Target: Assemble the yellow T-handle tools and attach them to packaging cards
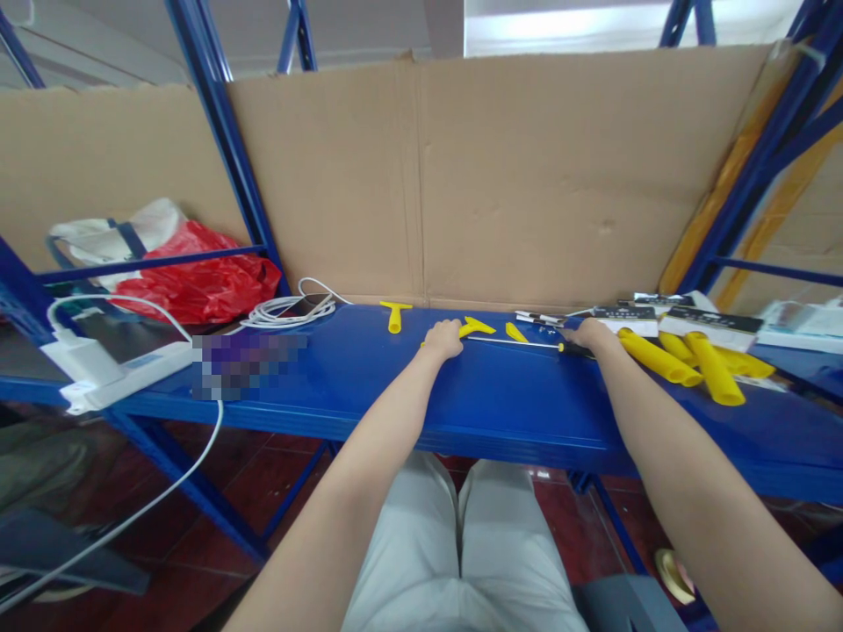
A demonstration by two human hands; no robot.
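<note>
My left hand (443, 341) is closed around the stem of a yellow T-shaped plastic handle (477, 327), whose crosspiece sticks out to the right. Over the blue shelf, my right hand (585, 336) has its fingers drawn together beside some small metal pieces (549, 330); what is between the fingertips is too small to make out. A long screwdriver (527, 342) lies between the hands, its black and yellow handle partly under my right hand. Behind its shaft is a small yellow plastic piece (515, 333). Another yellow T-shaped handle (394, 317) stands apart to the left.
Several yellow tubes (715, 369) and white-and-black boxes (711, 326) lie at the right. Leftward are a coiled white cable (283, 310), a power strip (145, 369), a blurred-out object (243, 364) and a red plastic bag (204, 276). A cardboard panel (527, 175) backs the shelf (369, 377).
</note>
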